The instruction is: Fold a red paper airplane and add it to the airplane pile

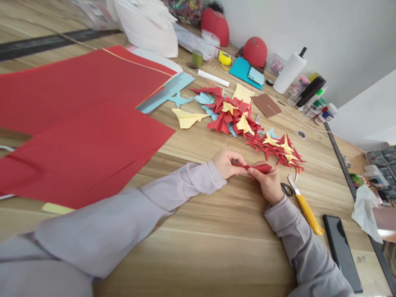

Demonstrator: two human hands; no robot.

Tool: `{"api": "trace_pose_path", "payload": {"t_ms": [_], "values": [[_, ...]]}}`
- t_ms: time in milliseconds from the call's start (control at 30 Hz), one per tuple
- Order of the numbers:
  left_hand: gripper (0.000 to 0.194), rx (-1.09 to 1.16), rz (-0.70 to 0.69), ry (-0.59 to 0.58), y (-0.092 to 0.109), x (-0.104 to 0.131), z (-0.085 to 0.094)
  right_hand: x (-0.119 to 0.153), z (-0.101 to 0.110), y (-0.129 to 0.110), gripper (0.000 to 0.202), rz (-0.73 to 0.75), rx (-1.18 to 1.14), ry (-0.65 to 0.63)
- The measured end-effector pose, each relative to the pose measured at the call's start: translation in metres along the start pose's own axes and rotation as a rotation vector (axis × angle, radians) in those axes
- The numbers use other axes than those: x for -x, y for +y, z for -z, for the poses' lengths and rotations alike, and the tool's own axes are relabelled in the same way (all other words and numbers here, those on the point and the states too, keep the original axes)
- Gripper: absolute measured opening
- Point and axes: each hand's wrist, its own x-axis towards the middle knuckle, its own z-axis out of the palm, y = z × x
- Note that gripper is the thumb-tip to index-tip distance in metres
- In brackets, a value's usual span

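Between my two hands is a small folded piece of red paper [262,168], held just above the wooden table. My left hand [228,163] pinches its left end with thumb and fingers. At the other end, my right hand [266,181] grips it, the thumb pressed on top near the middle. Beyond my hands lies a heap of folded paper pieces [224,121], mostly red with some yellow and light blue; several look like stars and paper planes. A yellow paper plane [189,119] sits at the heap's left side. The folds of the held paper are partly covered by my fingers.
Large red paper sheets [93,140] spread over the left. A yellow utility knife [310,214], black-handled scissors [286,189] and a phone [342,251] lie on the right. Along the wall stand a white paper roll [289,73], a tape measure [225,58] and small jars.
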Motion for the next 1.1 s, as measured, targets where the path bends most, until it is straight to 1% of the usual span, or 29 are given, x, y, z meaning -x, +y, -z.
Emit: {"api": "trace_pose_path", "payload": {"t_ms": [133, 267, 467, 600, 733, 833, 900, 1033, 1100], "values": [[0.034, 0.007, 0.005, -0.030, 0.000, 0.000, 0.000, 0.000, 0.001, -0.001, 0.018, -0.002, 0.010, -0.030], [0.033, 0.015, 0.045, 0.007, 0.002, 0.000, 0.000, -0.001, 0.002, -0.001, 0.015, -0.025, -0.036, -0.034], [0.032, 0.042, 0.122, 0.064, 0.006, -0.001, 0.000, -0.002, 0.004, 0.001, 0.014, -0.022, -0.137, -0.055], [0.035, 0.089, 0.147, 0.070, 0.007, -0.002, 0.001, -0.002, 0.004, 0.001, 0.015, -0.032, -0.140, -0.035], [0.038, 0.119, 0.161, 0.031, 0.008, -0.003, 0.004, -0.003, 0.004, 0.002, 0.016, -0.076, -0.196, 0.050], [0.038, 0.134, 0.150, 0.000, 0.007, -0.004, 0.007, -0.004, 0.004, 0.004, 0.021, -0.116, -0.230, 0.118], [0.040, 0.144, 0.149, -0.020, 0.006, -0.005, 0.009, -0.004, 0.004, 0.006, 0.023, -0.113, -0.228, 0.134], [0.054, 0.198, 0.158, -0.090, 0.002, -0.005, 0.015, -0.005, 0.003, 0.005, 0.021, -0.096, -0.236, 0.152], [0.057, 0.235, 0.152, -0.124, 0.002, -0.006, 0.016, -0.006, 0.003, 0.004, 0.022, -0.106, -0.249, 0.155]]}}
